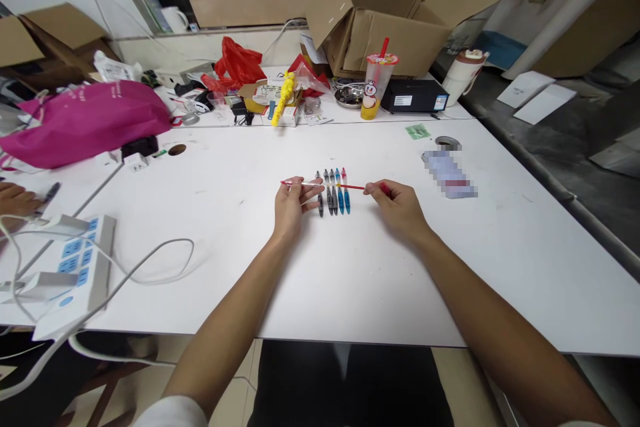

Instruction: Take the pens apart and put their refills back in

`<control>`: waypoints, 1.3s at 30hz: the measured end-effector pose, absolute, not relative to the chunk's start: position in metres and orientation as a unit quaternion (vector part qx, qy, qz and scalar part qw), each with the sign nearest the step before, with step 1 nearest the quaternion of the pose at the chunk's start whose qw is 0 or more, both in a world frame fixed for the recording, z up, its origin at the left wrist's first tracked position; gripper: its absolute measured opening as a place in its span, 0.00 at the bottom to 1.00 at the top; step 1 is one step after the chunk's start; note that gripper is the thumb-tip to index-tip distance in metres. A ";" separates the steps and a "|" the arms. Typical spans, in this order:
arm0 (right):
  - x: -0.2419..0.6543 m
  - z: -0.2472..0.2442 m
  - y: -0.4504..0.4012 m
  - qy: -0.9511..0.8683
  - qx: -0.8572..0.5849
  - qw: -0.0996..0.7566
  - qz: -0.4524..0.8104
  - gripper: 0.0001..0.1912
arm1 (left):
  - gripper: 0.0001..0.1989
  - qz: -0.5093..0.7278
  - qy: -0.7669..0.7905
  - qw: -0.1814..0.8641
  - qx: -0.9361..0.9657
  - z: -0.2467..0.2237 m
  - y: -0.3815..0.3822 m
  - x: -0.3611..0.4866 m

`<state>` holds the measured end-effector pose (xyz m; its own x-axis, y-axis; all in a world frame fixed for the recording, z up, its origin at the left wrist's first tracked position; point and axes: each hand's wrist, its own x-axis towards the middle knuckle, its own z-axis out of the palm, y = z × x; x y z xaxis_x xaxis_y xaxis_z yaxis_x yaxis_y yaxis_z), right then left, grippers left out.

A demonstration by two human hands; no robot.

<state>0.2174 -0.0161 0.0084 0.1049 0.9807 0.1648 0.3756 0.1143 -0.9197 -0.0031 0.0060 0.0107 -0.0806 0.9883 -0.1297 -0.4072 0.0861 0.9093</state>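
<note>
Between thumb and fingers, my left hand (pixel 290 203) holds a clear pen barrel (pixel 311 184) with a red tip pointing left. My right hand (pixel 400 207) pinches a thin red pen refill (pixel 354 187), and a red piece shows at its fingers, partly hidden. The refill lies level, in line with the barrel, its yellowish end towards it; whether the two touch I cannot tell. Below and behind them several click pens lie side by side on the table, with grey pens (pixel 332 200) to the left and blue pens (pixel 344 200) to the right. My left fingers partly cover the leftmost pen.
A white power strip (pixel 95 260) with looping cables lies at left, near another person's hand (pixel 17 200) with a dark pen. Behind are a magenta bag (pixel 90 120), a drink cup (pixel 377 83), a black box (pixel 415 95) and a cardboard box (pixel 390 33). A tape roll (pixel 447 142) sits right.
</note>
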 end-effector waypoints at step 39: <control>0.217 0.007 -0.017 -0.710 -0.484 0.407 0.311 0.16 | 0.10 0.566 0.378 0.652 0.334 0.005 -0.002 0.009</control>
